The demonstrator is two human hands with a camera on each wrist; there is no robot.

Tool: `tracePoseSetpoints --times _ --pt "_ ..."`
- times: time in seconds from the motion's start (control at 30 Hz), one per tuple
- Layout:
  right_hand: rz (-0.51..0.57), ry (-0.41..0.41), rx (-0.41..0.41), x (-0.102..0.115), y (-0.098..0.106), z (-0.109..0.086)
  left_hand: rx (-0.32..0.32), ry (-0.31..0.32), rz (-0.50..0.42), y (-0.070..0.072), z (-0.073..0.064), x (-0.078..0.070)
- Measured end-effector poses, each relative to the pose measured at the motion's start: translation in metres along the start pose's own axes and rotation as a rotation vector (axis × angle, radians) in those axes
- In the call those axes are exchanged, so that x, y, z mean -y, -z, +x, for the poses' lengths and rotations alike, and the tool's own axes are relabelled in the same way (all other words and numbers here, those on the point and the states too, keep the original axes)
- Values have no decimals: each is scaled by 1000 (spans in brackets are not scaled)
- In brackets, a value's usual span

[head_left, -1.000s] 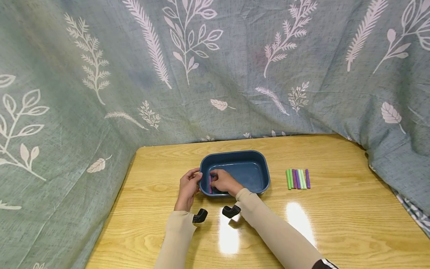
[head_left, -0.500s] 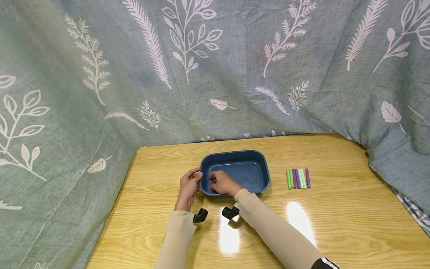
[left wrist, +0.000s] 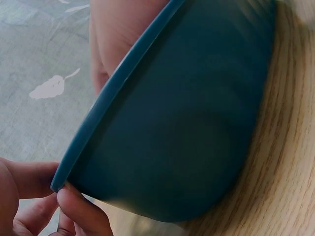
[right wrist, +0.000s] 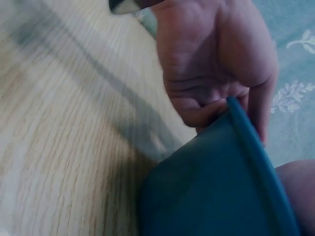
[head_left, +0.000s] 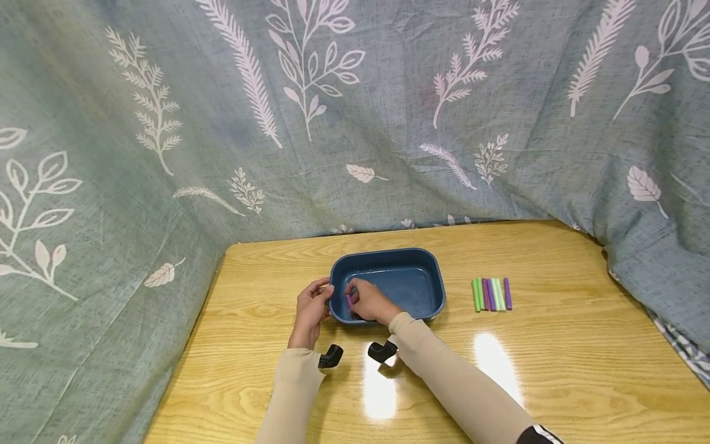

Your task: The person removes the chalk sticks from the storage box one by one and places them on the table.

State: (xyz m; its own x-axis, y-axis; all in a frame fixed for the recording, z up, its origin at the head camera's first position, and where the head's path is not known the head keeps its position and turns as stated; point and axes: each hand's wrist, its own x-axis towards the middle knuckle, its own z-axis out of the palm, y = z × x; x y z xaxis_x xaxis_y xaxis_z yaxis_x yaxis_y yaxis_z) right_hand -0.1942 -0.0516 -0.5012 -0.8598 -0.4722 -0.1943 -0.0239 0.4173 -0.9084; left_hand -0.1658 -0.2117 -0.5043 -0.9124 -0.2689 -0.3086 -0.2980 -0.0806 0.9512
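A dark blue plastic basin (head_left: 410,293) stands on the wooden table in the head view. My left hand (head_left: 312,309) pinches its left rim; the left wrist view shows the thumb and fingers (left wrist: 81,211) on either side of that rim. Inside the basin's left end, my right hand (head_left: 373,301) holds a short purple stick (head_left: 349,300) between thumb and fingers. The stick leans a little, and its lower part is hidden by the fingers. Only the left hand's grip and a bit of the right hand (right wrist: 300,189) appear past the rim in the right wrist view.
Several thin sticks (head_left: 486,295) in green, purple and pale green lie side by side on the table (head_left: 560,345), right of the basin. One purple stick (head_left: 507,293) lies slightly apart at their right end. A grey-green leaf-print cloth (head_left: 388,123) hangs behind.
The purple stick in the basin, earlier lying along the left end, is now tilted in the right hand's fingers. The left hand stays at the rim; the sticks outside have not moved.
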Motion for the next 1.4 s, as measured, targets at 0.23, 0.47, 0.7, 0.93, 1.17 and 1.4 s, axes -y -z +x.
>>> tracePoseSetpoints --times 0.23,0.47,0.7,0.93,1.17,1.4 --pt "258 8 -66 -3 11 -7 -7 3 16 -2 0 -2" --pt "371 43 -176 -6 26 -20 -10 -9 18 -1 -3 -1" --pt "394 53 -216 -13 53 -37 -14 -2 18 0 -1 2" --pt "372 82 -276 -24 85 -58 -6 -4 28 -1 -1 2" --pt "340 73 -339 -31 113 -83 -2 -8 29 -1 -1 1" --pt "346 63 -382 -41 137 -103 -5 3 41 -1 -2 0"
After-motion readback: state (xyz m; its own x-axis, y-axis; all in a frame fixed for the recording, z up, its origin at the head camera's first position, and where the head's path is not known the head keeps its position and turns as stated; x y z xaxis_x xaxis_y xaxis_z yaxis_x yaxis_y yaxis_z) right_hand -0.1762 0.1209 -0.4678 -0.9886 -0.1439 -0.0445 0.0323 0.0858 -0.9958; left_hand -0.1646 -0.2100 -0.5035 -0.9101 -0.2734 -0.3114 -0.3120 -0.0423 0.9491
